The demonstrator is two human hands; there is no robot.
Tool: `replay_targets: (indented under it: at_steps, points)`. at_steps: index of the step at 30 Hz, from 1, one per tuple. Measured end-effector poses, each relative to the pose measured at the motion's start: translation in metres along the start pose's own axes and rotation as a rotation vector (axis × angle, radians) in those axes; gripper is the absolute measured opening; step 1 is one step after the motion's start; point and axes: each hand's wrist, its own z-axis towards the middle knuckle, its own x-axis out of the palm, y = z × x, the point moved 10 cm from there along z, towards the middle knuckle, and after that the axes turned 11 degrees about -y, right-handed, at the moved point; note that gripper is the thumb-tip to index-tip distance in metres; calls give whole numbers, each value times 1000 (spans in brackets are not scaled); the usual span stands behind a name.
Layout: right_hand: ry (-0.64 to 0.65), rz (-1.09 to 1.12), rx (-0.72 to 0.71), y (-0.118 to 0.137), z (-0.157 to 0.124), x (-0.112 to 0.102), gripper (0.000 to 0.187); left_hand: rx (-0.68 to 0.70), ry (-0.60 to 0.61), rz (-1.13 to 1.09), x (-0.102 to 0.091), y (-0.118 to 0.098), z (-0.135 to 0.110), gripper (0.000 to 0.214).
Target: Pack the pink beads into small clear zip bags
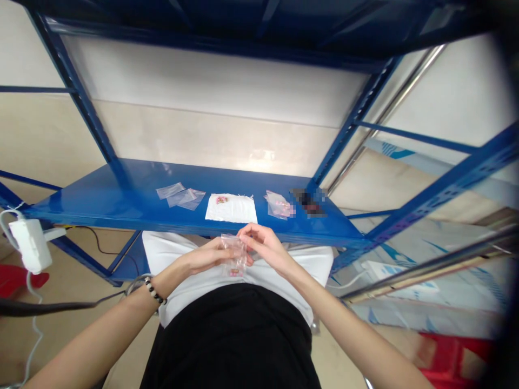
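Seen from the person's own head, looking down, two bare forearms come in from the lower corners and meet at the middle of the view, in front of a white top [310, 266] and black clothing [231, 337]. Between them hangs a small clear plastic bag [235, 255], with small pink pieces [234, 273] gathered at its bottom (too small to tell what they are). The left hand [206, 256] and right hand [263, 246] are close together, each pinching one side of the bag's upper part between thumb and fingers. A bracelet of black and white beads [154, 290] circles the left wrist. Taking the bag as the center of a clock face, a blue metal shelf [121, 200] runs across just beyond the hands, at 12 o'clock. On it, at 11 o'clock, lie flat clear bags [180, 197]; at 12 o'clock, a white sheet of paper [231, 208] with a small pink item on it; at 1 o'clock, a clear bag holding pink items [279, 205], and just beside it a dark object [308, 203], blurred out. Far off at 9 o'clock hangs a white power adapter [30, 246], and at 4 o'clock a red object [450, 359] sits on the floor.
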Motion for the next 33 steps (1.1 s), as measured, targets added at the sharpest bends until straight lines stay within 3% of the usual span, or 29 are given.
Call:
replay_targets:
  at_steps: [5,10,14,18,22,27,33]
  points:
    - [-138,23,-36,-17,-6,-15,23,-91,25,-27,3,16,4,39]
    - [-156,-42,-91,-17,6,-15,24,-9,-148,-98,-13,18,15,31]
    - [-242,-241,-286,-2,55,-25,16,67,-341,-101,-41,12,18,28]
    - [-170,-591,-405,-11,120,-13,8,137,-439,-72,-62,-2,14,32]
    - [-114,-823,-484,-20,157,1,10,147,-450,-65,-68,-8,11,35]
    - [-55,-969,-556,-17,167,13,8,103,-417,-49,-65,-4,14,36]
    - [-27,-1009,-529,-21,177,17,8,125,-377,-32,-60,-11,13,34]
